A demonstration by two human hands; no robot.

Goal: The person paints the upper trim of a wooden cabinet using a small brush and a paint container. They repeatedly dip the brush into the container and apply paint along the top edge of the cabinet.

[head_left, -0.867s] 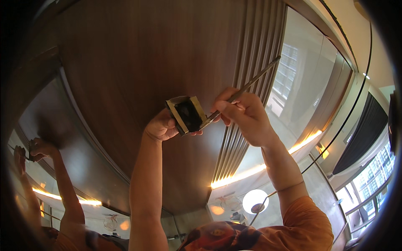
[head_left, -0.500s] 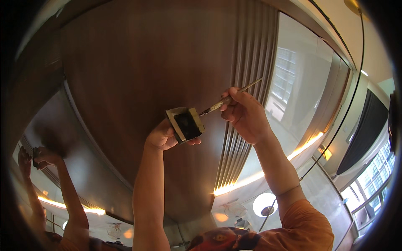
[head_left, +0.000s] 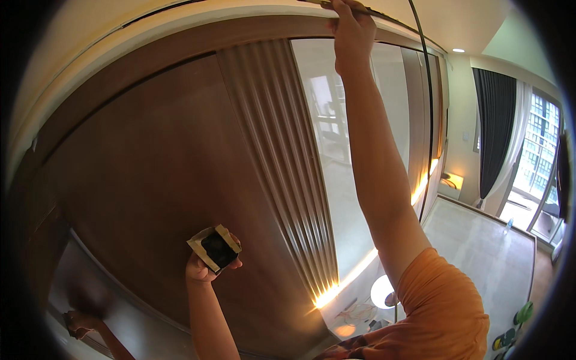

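My left hand (head_left: 203,268) holds a small square container (head_left: 221,249) from below, with cut, tan edges and a dark inside. It sits in front of the large brown wall panel (head_left: 150,174). My right arm is stretched up, and my right hand (head_left: 355,30) is closed around a thin paintbrush (head_left: 317,2) at the upper edge of the view. Part of the brush is cut off there, so I cannot tell whether its tip touches anything. The hand is close to the brown top trim (head_left: 240,30) and the pale ceiling edge.
Fluted brown strips (head_left: 279,162) and a glossy white panel (head_left: 327,120) stand right of the brown panel. A black cable (head_left: 429,108) hangs at the right. Farther off are a dark curtain (head_left: 497,120), a window and green-and-dark footwear (head_left: 505,339) on the floor.
My right hand has risen from beside the container to the top trim with the brush. My left hand and the container are now lower and farther left in view. The view has shifted.
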